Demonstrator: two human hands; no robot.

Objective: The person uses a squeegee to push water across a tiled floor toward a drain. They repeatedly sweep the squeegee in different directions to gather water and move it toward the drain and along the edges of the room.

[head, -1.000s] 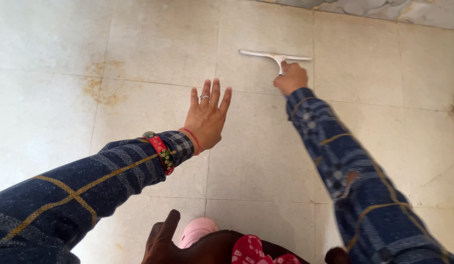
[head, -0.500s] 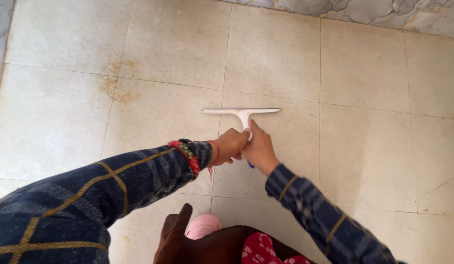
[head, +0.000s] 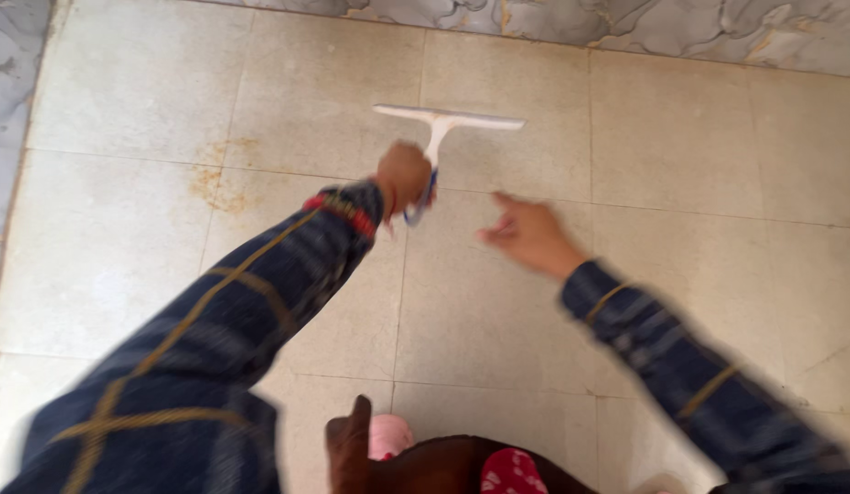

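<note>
Head view. Left hand (head: 402, 174) closed around the handle of one white squeegee (head: 446, 121), whose blade lies on the tiled floor (head: 681, 146) at 12 o'clock. Right hand (head: 527, 235), at 4 o'clock from the left, loosely open, holds nothing, blurred. One squeegee, two hands counted.

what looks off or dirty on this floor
A rusty orange-brown stain marks the pale floor tiles, left of the left hand gripping the white squeegee. Nothing else stands out; the right hand is empty.
</note>
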